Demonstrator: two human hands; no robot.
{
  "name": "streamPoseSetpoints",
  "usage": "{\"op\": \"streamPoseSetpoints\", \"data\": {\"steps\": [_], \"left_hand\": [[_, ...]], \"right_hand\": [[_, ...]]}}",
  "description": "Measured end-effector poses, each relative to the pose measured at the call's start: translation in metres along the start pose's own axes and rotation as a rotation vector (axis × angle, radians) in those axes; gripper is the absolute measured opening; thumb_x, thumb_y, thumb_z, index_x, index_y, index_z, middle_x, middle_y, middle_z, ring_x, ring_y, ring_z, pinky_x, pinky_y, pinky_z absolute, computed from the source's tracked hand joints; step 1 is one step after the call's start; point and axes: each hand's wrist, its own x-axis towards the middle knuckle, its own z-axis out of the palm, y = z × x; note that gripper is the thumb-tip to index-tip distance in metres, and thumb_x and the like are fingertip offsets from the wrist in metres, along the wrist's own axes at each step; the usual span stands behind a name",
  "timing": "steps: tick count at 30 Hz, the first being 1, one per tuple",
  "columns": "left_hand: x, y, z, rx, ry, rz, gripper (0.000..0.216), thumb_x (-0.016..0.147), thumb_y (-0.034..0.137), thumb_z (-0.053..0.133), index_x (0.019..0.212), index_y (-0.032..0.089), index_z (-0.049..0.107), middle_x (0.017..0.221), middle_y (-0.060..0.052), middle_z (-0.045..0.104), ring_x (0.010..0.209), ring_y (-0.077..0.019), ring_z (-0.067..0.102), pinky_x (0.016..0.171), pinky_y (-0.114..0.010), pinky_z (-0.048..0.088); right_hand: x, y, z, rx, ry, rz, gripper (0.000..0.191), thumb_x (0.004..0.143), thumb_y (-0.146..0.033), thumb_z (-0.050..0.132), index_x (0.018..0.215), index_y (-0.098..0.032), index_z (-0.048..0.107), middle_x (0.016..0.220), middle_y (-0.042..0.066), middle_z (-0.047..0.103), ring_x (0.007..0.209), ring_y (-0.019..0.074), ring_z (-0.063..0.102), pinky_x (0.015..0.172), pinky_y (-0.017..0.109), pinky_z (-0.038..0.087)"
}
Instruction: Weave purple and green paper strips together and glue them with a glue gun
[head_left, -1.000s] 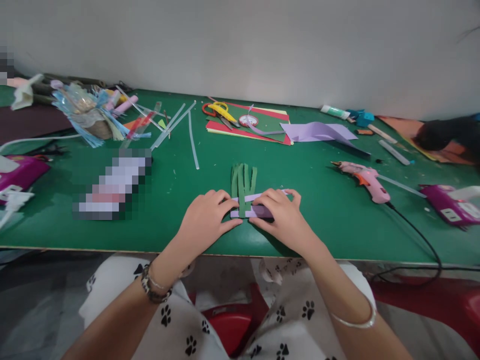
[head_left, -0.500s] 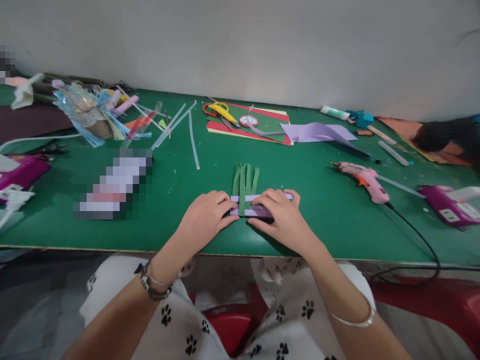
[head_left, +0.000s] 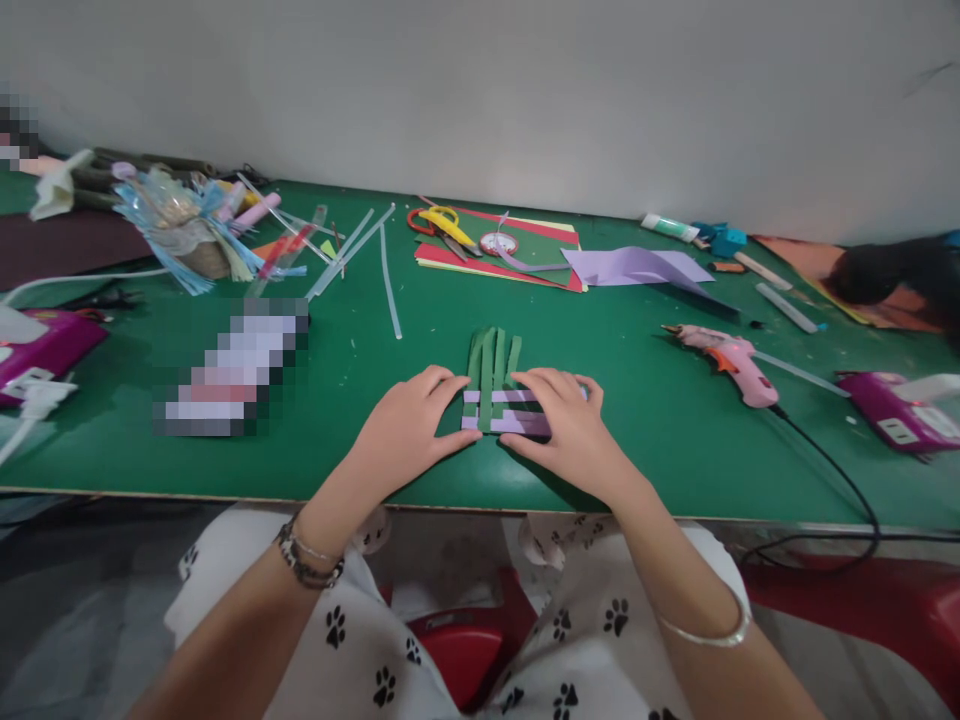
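Note:
A small weave of upright green paper strips crossed by two lilac strips lies on the green table near its front edge. My left hand rests at the weave's left side, fingertips pressed on the strip ends. My right hand covers the right side, fingers curled down onto the lilac strips. Both hands pinch or press the woven strips flat against the table.
A pink glue gun with a black cord lies to the right. Behind are yellow scissors on red and green card sheets, a lilac sheet and clear glue sticks. Purple devices sit at the left edge and right edge.
Both hands shifted slightly away from me on the weave. The upper lilac strip now sits closer to the lower one, pushed down along the green strips.

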Motion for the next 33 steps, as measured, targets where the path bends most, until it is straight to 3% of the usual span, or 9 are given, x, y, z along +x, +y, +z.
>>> {"op": "streamPoseSetpoints", "data": {"steps": [12, 24, 29, 33], "left_hand": [[0.004, 0.0, -0.001, -0.021, -0.057, -0.015, 0.035, 0.08, 0.039, 0.055, 0.104, 0.013, 0.056, 0.099, -0.009, 0.056, 0.085, -0.0225, 0.056, 0.072, -0.035, 0.047], [0.003, -0.001, 0.0, 0.018, -0.049, 0.016, 0.036, 0.082, 0.041, 0.053, 0.104, 0.013, 0.056, 0.099, -0.01, 0.057, 0.086, -0.0224, 0.056, 0.072, -0.034, 0.047], [-0.001, 0.002, 0.001, 0.086, -0.02, 0.09, 0.047, 0.09, 0.045, 0.035, 0.123, 0.013, 0.044, 0.126, -0.014, 0.048, 0.11, -0.0265, 0.048, 0.087, -0.039, 0.042], [-0.008, 0.01, 0.003, 0.082, -0.084, 0.186, 0.056, 0.092, 0.049, 0.019, 0.136, 0.016, 0.029, 0.142, -0.01, 0.032, 0.131, -0.0222, 0.025, 0.106, -0.044, 0.02]], "right_hand": [[0.003, -0.002, 0.001, -0.014, -0.086, 0.025, 0.031, 0.078, -0.041, 0.05, 0.102, -0.022, 0.055, 0.099, 0.005, 0.056, 0.097, 0.0223, 0.051, 0.094, 0.046, 0.019], [0.001, -0.002, 0.001, -0.033, -0.065, 0.012, 0.028, 0.08, -0.041, 0.048, 0.101, -0.023, 0.055, 0.097, 0.005, 0.057, 0.095, 0.0225, 0.051, 0.091, 0.046, 0.021], [-0.002, 0.001, -0.001, -0.026, -0.027, -0.011, 0.032, 0.08, -0.044, 0.047, 0.104, -0.024, 0.054, 0.098, 0.006, 0.058, 0.097, 0.0228, 0.051, 0.09, 0.043, 0.024], [-0.006, 0.002, -0.001, -0.034, -0.03, -0.027, 0.035, 0.081, -0.043, 0.047, 0.109, -0.021, 0.053, 0.104, 0.007, 0.058, 0.102, 0.0218, 0.05, 0.091, 0.042, 0.026]]}}
